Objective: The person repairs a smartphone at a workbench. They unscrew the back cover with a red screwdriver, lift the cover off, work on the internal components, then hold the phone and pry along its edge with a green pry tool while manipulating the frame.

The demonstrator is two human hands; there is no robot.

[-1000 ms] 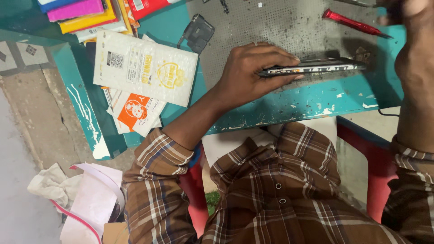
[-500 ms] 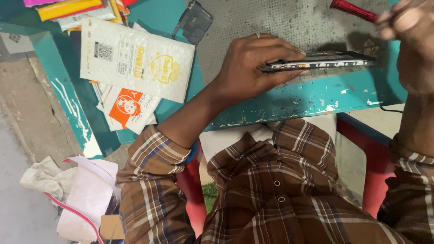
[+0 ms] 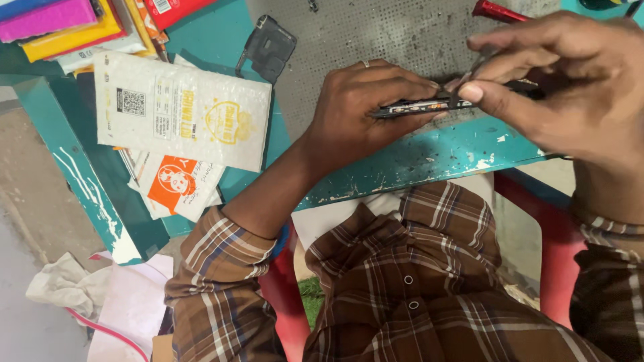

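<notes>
My left hand [image 3: 365, 110] grips a thin dark phone [image 3: 419, 104], held edge-on over the grey perforated mat [image 3: 376, 33] on the teal table [image 3: 429, 151]. My right hand [image 3: 563, 87] is closed around a slim metal tool, likely tweezers [image 3: 467, 75], whose tip touches the phone's upper edge. Part of the phone is hidden behind my right hand.
A white padded packet [image 3: 181, 110] and an orange-and-white packet [image 3: 176, 184] lie at the left of the table. Coloured boxes [image 3: 60, 23] are stacked at the top left. A small black part [image 3: 270, 48] and a red-handled tool [image 3: 500, 11] lie on the mat. Crumpled paper [image 3: 74, 285] is on the floor.
My right hand has come down from the upper right onto the phone with the thin tool. The left hand keeps its hold on the phone.
</notes>
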